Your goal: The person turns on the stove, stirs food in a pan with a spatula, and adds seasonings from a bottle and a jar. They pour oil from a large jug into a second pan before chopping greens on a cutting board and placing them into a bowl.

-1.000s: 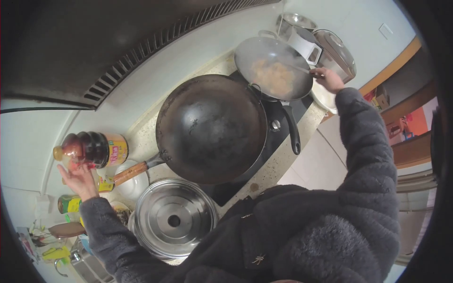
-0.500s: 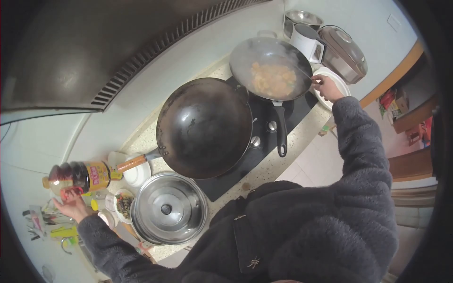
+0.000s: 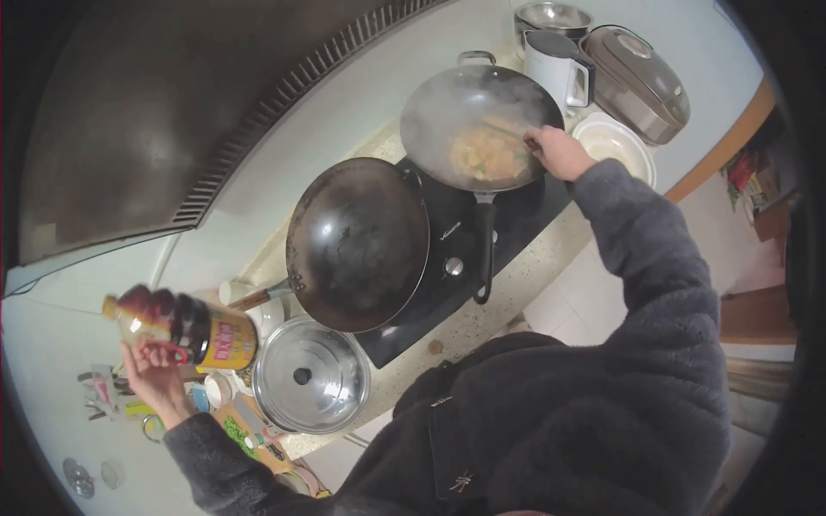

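Note:
At the left, my left hand [image 3: 157, 378] grips the red handle of a large soy sauce bottle [image 3: 191, 331], which is tilted on its side with dark liquid inside and its yellow cap pointing left. Over the far pan's right edge, my right hand [image 3: 557, 151] is closed round a thin cooking utensil [image 3: 503, 130]. The utensil's far end is lost in steam among the food. Chunky yellow-orange food [image 3: 489, 155] lies in this dark frying pan [image 3: 426, 120], which stands on the black hob [image 3: 447, 219].
An empty dark wok [image 3: 357, 249] stands beside the pan. Nearer is a pot with a glass lid [image 3: 323, 391]. A cutting board [image 3: 249, 421] holds chopped greens. A white bowl [image 3: 624, 142], kettle [image 3: 551, 73] and rice cooker [image 3: 637, 82] stand right. The range hood [image 3: 112, 112] hangs upper left.
My left hand has brought the soy sauce bottle a little to the right. My right hand has moved left over the pan with the utensil. The whole view has shifted slightly.

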Demonstrator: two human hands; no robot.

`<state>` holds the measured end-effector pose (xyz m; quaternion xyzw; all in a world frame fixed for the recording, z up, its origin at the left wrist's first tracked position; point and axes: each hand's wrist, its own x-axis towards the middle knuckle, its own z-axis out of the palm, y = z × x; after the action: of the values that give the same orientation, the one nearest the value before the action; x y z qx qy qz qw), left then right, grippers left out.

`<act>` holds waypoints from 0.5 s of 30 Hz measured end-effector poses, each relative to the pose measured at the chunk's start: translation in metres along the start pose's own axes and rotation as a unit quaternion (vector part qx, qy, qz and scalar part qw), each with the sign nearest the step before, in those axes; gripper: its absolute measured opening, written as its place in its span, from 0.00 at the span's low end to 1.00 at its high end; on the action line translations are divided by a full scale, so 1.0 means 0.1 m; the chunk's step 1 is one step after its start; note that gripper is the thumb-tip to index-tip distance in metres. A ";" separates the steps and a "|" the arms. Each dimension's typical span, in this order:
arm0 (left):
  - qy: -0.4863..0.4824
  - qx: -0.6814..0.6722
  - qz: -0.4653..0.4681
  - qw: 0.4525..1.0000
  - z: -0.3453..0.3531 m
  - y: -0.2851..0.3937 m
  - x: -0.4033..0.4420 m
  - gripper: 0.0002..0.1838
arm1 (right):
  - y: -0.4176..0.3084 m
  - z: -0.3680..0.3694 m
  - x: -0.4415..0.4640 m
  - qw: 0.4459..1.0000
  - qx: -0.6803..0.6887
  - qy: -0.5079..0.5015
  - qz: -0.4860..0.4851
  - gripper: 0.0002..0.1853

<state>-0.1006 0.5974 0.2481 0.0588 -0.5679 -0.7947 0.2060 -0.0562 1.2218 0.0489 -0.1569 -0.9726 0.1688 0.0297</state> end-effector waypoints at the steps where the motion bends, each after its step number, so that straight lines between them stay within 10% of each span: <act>1: -0.016 0.024 -0.011 1.000 0.17 -0.06 -0.07 0.14 | 0.08 -0.05 -0.04 0.999 0.037 -0.014 0.009 0.12; 15: -0.367 0.281 -0.191 0.866 2.66 -1.04 -1.03 0.17 | 1.00 -0.41 -0.68 0.921 0.373 0.015 0.108 0.13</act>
<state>-0.1211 0.8997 0.2294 -0.0746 -0.7794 -0.5895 -0.1987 0.0426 1.3030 0.0538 -0.2413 -0.8157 0.5194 0.0821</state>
